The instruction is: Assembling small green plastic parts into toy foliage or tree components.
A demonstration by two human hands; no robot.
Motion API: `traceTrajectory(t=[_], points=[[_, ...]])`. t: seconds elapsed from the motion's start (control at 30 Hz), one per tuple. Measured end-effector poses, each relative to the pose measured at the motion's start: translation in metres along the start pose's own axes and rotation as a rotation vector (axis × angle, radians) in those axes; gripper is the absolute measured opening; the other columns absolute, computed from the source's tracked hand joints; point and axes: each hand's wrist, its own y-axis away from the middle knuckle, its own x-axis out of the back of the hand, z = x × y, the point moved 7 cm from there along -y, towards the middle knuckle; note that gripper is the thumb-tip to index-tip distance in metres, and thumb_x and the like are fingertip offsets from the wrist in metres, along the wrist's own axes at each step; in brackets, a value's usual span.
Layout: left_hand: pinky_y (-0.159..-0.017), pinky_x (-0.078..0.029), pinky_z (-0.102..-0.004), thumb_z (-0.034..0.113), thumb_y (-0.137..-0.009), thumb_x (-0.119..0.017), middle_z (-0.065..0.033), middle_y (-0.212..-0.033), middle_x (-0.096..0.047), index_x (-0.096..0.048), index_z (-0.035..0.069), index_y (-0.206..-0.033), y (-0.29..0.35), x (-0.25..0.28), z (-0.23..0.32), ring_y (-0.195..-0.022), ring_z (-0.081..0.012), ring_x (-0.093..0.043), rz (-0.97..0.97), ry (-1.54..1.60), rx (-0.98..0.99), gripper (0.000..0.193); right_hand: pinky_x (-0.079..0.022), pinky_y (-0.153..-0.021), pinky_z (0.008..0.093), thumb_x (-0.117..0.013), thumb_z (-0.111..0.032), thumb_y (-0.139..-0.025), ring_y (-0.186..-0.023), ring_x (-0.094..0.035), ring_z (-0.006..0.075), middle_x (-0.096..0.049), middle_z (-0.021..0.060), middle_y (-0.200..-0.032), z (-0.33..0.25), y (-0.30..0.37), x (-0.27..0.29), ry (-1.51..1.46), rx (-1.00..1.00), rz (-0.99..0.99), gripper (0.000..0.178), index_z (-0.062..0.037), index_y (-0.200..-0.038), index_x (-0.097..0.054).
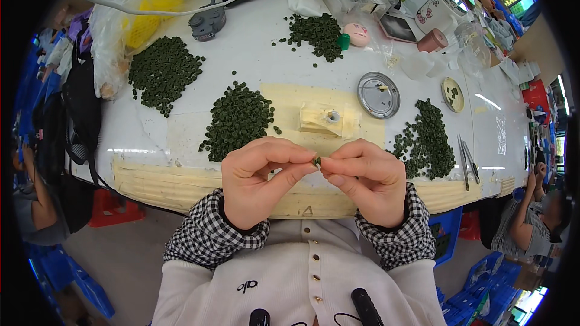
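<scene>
My left hand (261, 176) and my right hand (370, 180) meet fingertip to fingertip over the table's front edge. Both are pinched around one small dark green part (317, 162), mostly covered by my fingers. Just beyond them stands a small block wrapped in cream tape (320, 122), with a short metallic tube (333, 116) on it. To the left of the block lies a heap of small dark green round parts (238, 118). Near my right hand is another heap of such green parts (430, 139).
Farther back lie two more green heaps (165, 72) (317, 33). A round metal tin lid (379, 95) and a small cream dish (452, 95) sit right of the block. Tweezers (464, 160) lie at the right. Plastic bags (157, 12), a mug (436, 12) and a cable crowd the back.
</scene>
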Motion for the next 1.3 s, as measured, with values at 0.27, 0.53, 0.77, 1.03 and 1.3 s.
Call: traceTrajectory(t=[0.27,0.53,0.77,1.03,1.3], points=[[-0.075,-0.054,-0.0259,-0.01,-0.08,-0.07,-0.0131,-0.096,-0.07,-0.071,-0.002,-0.1,-0.001,0.001,0.001,-0.086,-0.0173,-0.067,0.023,-0.068,-0.015,0.021,-0.05,-0.07,0.0239,-0.068,0.003,-0.085,-0.081,-0.063,0.0135,-0.067,0.0087,-0.099,-0.001,0.001,0.0,0.086,0.038,0.012,0.032,-0.006,-0.115,-0.071],[-0.074,-0.054,-0.0254,-0.012,-0.082,-0.068,-0.0141,-0.099,-0.07,-0.071,-0.001,-0.102,-0.001,-0.003,0.015,-0.088,-0.0184,-0.068,-0.012,-0.328,-0.137,0.023,-0.051,-0.07,0.0241,-0.067,0.005,-0.085,-0.081,-0.063,0.0142,-0.066,0.0088,-0.098,-0.002,0.0,-0.001,0.128,0.047,-0.034,0.032,-0.0052,-0.115,-0.07],[-0.071,-0.055,-0.0267,-0.006,-0.081,-0.072,-0.0127,-0.093,-0.072,-0.072,0.001,-0.099,-0.002,-0.001,0.009,-0.082,-0.0187,-0.069,0.036,-0.267,-0.091,0.019,-0.052,-0.069,0.0246,-0.067,0.006,-0.084,-0.081,-0.064,0.015,-0.066,0.0096,-0.097,-0.008,-0.001,-0.001,0.218,0.084,-0.032,0.033,-0.0047,-0.116,-0.07],[-0.067,-0.051,-0.0251,-0.006,-0.079,-0.074,-0.0109,-0.089,-0.072,-0.073,0.001,-0.098,-0.002,0.001,0.002,-0.078,-0.0155,-0.066,0.062,-0.163,-0.039,0.02,-0.052,-0.069,0.0246,-0.067,0.006,-0.084,-0.08,-0.064,0.0156,-0.066,0.0096,-0.097,-0.011,0.0,-0.001,0.242,0.096,-0.015,0.034,-0.0047,-0.116,-0.07],[-0.068,-0.052,-0.0255,-0.006,-0.079,-0.073,-0.0114,-0.088,-0.072,-0.073,0.001,-0.098,-0.001,0.0,0.004,-0.079,-0.0163,-0.067,0.044,-0.186,-0.048,0.02,-0.053,-0.068,0.0252,-0.068,0.007,-0.083,-0.079,-0.064,0.0159,-0.066,0.0092,-0.096,-0.016,-0.001,-0.002,0.276,0.128,-0.031,0.034,-0.005,-0.115,-0.07]])
